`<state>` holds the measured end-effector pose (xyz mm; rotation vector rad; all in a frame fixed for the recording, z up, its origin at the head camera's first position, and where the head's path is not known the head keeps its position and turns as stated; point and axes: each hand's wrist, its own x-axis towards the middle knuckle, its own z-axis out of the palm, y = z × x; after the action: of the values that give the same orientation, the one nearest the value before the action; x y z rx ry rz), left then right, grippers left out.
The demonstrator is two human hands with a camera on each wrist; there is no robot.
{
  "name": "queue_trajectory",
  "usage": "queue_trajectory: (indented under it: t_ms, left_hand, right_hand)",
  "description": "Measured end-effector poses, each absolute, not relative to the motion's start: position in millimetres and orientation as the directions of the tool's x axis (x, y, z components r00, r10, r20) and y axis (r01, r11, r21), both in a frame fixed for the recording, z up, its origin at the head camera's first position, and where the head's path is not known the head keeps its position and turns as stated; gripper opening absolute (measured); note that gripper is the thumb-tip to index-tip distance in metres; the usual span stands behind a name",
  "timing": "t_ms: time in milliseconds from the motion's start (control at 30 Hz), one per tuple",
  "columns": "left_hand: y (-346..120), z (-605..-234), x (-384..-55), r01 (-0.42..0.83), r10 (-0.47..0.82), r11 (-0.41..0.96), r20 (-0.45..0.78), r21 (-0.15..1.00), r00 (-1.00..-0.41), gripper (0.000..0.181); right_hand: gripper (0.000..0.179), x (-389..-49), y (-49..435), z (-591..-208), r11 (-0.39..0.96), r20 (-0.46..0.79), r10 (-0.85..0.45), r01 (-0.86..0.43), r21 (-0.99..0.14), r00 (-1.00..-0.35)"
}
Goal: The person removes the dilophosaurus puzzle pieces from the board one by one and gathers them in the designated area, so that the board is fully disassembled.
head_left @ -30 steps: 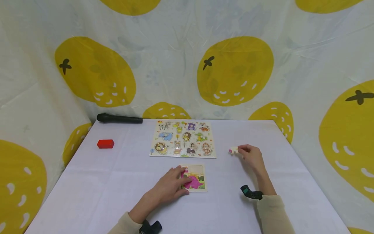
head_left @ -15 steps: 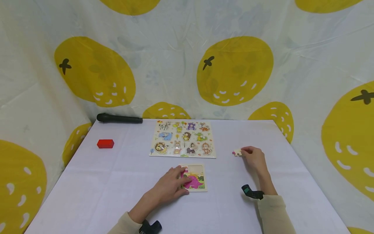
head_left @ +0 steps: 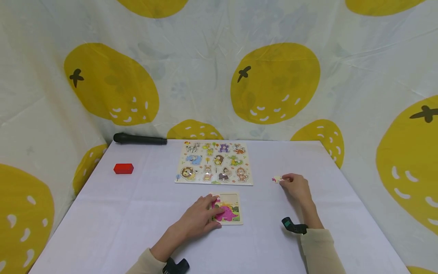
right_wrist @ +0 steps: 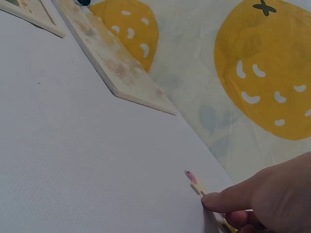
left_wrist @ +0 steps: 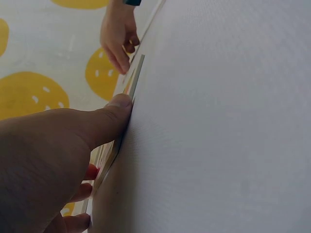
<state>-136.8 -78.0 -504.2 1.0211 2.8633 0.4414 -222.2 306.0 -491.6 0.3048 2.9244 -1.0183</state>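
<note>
In the head view, my left hand [head_left: 196, 216] holds a small square dinosaur puzzle [head_left: 228, 214] at its left side. The thumb lies along the near edge, the index finger over the picture, with a pink dinosaur showing. In the left wrist view the thumb [left_wrist: 119, 104] presses on the frame's edge. To the right, my right hand [head_left: 297, 188] pinches a small cream jigsaw piece [head_left: 276, 179] with pink at its tip, low over the table. The right wrist view shows the piece [right_wrist: 196, 185] at the fingertips, its rear part hidden by them.
Behind the small puzzle lies a larger animal puzzle board [head_left: 214, 163]. A red block [head_left: 123, 168] is on the left, and a black microphone [head_left: 140, 139] lies along the table's back edge. A patterned curtain [head_left: 198, 68] hangs behind the white table [head_left: 150, 205].
My right hand has shifted slightly right and toward me, with the jigsaw piece turned a little in its fingers. The left hand and the dinosaur puzzle stay where they were.
</note>
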Motion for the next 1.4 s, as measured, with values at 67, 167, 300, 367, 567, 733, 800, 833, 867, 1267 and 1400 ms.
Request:
queue_trajectory:
  t_ms: [67,167,300,367,567,733,800,833,867,1267,1400]
  left_hand:
    - [-78,-505,-137,0.611,0.63,0.735,0.036,0.295,-0.776,0.052]
    - [-78,-505,-137,0.61,0.631,0.732,0.038,0.304,-0.775,0.051]
    - [-78,-506,-137,0.607,0.63,0.733,0.03,0.308,-0.776,0.051]
    - [-78,-505,-137,0.607,0.63,0.733,0.031,0.307,-0.776,0.051]
    - [-78,-504,-136,0.608,0.63,0.735,0.029,0.302,-0.776,0.052]
    - [-78,-504,-137,0.607,0.629,0.734,0.031,0.304,-0.777,0.051]
    - [-78,-504,-137,0.604,0.628,0.736,0.026,0.305,-0.778,0.052]
    - [-78,-503,-137,0.602,0.627,0.738,0.021,0.305,-0.779,0.052]
    - [-78,-503,-137,0.599,0.625,0.74,0.015,0.305,-0.78,0.052]
    - [-77,-502,-136,0.612,0.631,0.725,0.051,0.316,-0.774,0.05]
    - [-77,-503,-135,0.609,0.626,0.724,0.062,0.324,-0.777,0.049]
  right_hand:
    - [0.036,-223,306,-493,0.773,-0.088,0.176,0.193,-0.604,-0.98]
    - [0.034,-223,306,-494,0.777,-0.089,0.187,0.203,-0.596,-0.978]
    - [0.035,-223,305,-494,0.778,-0.096,0.187,0.207,-0.593,-0.978]
    - [0.036,-222,305,-493,0.778,-0.094,0.187,0.206,-0.594,-0.978]
    - [0.039,-221,302,-485,0.769,-0.084,0.192,0.203,-0.606,-0.978]
    - [0.041,-219,294,-474,0.777,-0.037,0.163,0.152,-0.611,-0.986]
    - [0.041,-219,289,-471,0.781,-0.015,0.148,0.126,-0.611,-0.989]
    - [0.041,-218,286,-469,0.784,-0.007,0.14,0.114,-0.611,-0.99]
    - [0.041,-218,283,-467,0.784,-0.002,0.135,0.108,-0.611,-0.991]
    - [0.035,-215,240,-459,0.797,0.077,0.06,0.002,-0.605,-0.995]
    - [0.032,-212,226,-458,0.795,0.105,0.03,-0.04,-0.605,-0.994]
